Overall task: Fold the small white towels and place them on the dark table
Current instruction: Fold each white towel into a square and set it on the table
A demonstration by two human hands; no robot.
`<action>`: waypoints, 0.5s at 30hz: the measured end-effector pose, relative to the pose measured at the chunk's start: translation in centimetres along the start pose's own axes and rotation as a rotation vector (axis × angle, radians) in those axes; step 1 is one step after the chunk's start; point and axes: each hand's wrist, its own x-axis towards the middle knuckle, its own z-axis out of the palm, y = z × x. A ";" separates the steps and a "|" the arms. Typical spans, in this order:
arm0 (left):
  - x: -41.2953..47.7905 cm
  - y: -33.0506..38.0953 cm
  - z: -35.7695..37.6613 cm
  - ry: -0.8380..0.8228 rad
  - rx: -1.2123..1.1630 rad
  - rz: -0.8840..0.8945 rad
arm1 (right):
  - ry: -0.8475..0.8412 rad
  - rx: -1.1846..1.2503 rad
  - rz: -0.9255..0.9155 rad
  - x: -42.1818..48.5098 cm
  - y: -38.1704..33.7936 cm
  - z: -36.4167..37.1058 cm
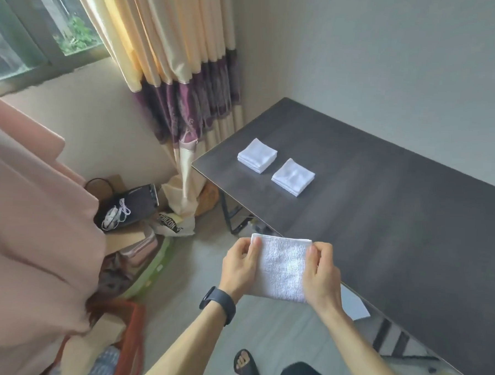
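- Towel [282, 268], small and white, is up in the air in front of the person. It is just by the near edge of the dark surface [382, 217] and does not lie on it.
- The left hand [237, 268] grips the left side of the towel, with the thumb on the front near the top corner.
- The right hand [322, 277] grips the right side the same way. The towel hangs flat between the two hands.
- The fingers behind the towel are hidden.
- Two folded piles lie on the surface near its far left corner. The far pile [257, 159] and the near pile [293, 177] sit side by side, close but not touching.
- Each pile shows a few layers at its edge. It may be more than one towel, but that is hard to tell from here.
- A black band [218, 304] goes round the left wrist.
- A cream and purple curtain [183, 69] hangs past the far end of the surface, next to a window [34, 27].
- A big pink cloth [32, 219] fills the left side.
- A black bag [130, 204] sits on the floor beside it, and an orange basket [131, 339] is lower down.
- A foot in a black slipper [245, 368] stands on the floor.
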 end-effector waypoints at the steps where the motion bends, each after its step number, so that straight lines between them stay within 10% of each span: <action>1: 1.5 -0.1 0.0 -0.015 0.017 -0.018 | 0.003 -0.011 0.015 1.0 0.3 0.8; 15: 26.0 2.3 4.3 -0.213 0.292 0.006 | 0.063 -0.085 0.291 21.1 2.6 10.4</action>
